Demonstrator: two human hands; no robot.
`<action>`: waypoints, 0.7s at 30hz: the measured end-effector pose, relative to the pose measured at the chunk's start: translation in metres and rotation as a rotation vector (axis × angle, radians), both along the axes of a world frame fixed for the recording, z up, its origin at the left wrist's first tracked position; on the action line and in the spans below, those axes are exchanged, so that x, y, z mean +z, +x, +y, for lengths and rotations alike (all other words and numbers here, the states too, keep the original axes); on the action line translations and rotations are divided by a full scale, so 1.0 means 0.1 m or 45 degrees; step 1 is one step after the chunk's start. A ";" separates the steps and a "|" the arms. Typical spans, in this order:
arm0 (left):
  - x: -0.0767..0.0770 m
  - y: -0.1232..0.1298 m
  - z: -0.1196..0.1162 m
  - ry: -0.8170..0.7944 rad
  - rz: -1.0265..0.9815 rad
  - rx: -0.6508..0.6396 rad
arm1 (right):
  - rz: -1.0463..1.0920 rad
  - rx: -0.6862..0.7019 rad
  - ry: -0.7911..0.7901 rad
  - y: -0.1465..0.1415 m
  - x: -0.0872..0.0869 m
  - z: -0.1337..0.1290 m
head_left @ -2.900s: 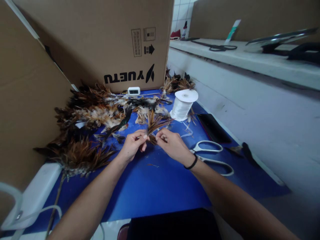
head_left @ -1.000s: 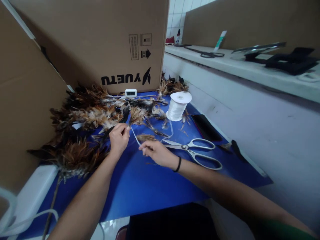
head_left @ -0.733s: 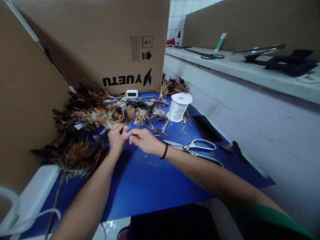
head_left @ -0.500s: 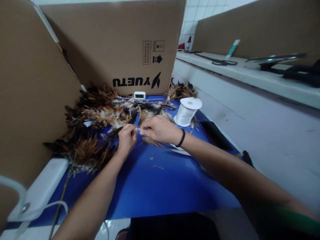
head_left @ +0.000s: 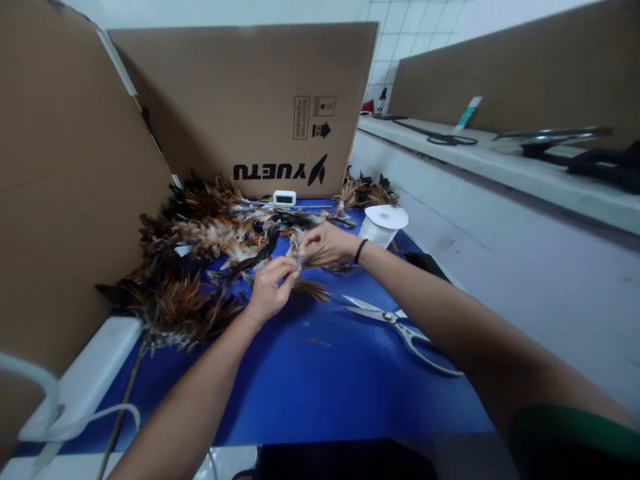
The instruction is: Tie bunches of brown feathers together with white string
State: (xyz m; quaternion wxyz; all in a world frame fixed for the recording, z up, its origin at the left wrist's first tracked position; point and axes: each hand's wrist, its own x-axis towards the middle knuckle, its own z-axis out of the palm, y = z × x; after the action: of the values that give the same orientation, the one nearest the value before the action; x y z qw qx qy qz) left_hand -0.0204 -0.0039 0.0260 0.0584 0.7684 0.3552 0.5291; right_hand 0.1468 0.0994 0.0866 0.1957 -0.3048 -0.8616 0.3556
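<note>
In the middle of the blue table, my left hand (head_left: 273,287) pinches the pale end of some brown feathers (head_left: 313,290), with thumb and fingers together. My right hand (head_left: 329,243), a black band on its wrist, is closed at the same spot, its fingertips nearly touching the left's. More brown feathers (head_left: 324,259) fan out beneath its palm. The exact bit between the right fingertips is too small to make out. A white spool of ribbon (head_left: 386,217) stands just behind the right wrist. Open metal scissors (head_left: 387,316) lie below the right forearm.
Bundles of brown and black feathers (head_left: 185,307) are heaped along the left side, with more feathers (head_left: 367,192) at the back right. A small white digital display (head_left: 285,198) stands before a cardboard panel (head_left: 240,100). A ledge (head_left: 430,133) on the right holds black-handled scissors (head_left: 451,140).
Both hands have moved a little right in view, the right one also upward. The scissors, mostly hidden before, now show below my right forearm. The camera view has tilted slightly.
</note>
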 end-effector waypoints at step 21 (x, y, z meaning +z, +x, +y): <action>0.01 0.06 -0.06 -0.058 -0.040 0.004 | 0.207 0.076 -0.245 0.11 -0.07 -0.26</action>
State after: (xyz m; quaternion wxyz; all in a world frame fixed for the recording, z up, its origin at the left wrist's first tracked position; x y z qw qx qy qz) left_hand -0.0143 -0.0096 0.0272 0.0806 0.7579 0.3675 0.5329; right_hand 0.1582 0.0730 0.0798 0.2240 -0.2667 -0.8135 0.4657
